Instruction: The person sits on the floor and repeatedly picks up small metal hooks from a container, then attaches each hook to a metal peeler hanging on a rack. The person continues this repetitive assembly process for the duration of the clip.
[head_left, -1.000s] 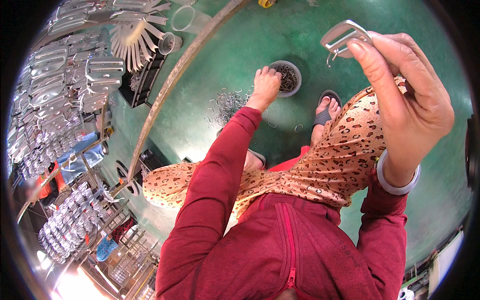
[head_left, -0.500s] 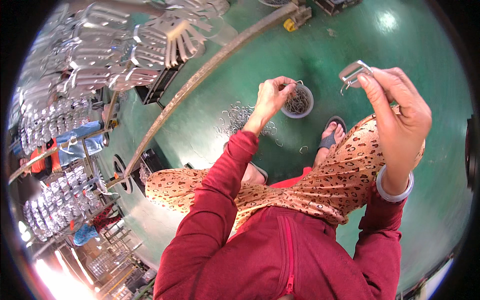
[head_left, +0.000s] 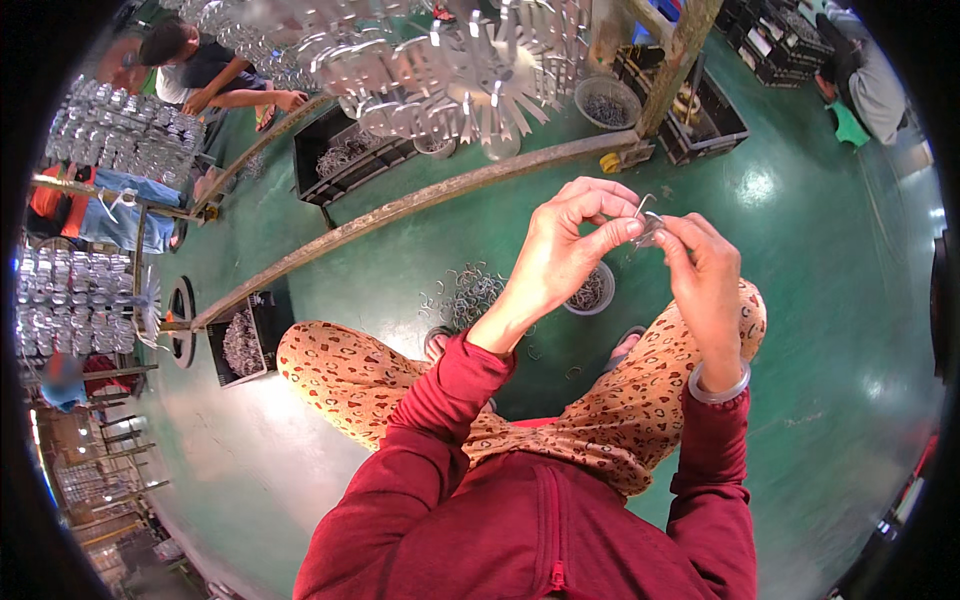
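Note:
Above the floor in front of me, my hands have come together. Pinched in my left hand [head_left: 565, 240] is a thin bent metal hook [head_left: 645, 201]. My right hand [head_left: 706, 275] grips a small shiny metal piece [head_left: 650, 231] between thumb and fingers; its exact kind is hard to make out. The hook meets or nearly touches this piece, though whether it is threaded through cannot be told. Below my hands stands a white bowl [head_left: 607, 294] of metal hooks, partly covered by my left hand. More loose hooks [head_left: 468, 292] lie scattered on the green floor to its left.
A long worn rail [head_left: 400, 205] crosses beyond my hands. Shiny metal parts [head_left: 480, 75] hang thickly above it. Black crates [head_left: 330, 150] hold metal pieces behind the rail; another crate [head_left: 240, 345] sits by my left knee. Co-workers [head_left: 225, 75] are at far left and far right.
My left hand has risen from the bowl with a hook. My right hand has moved left with the metal piece, so both now meet. The view has shifted, showing more of the far crates.

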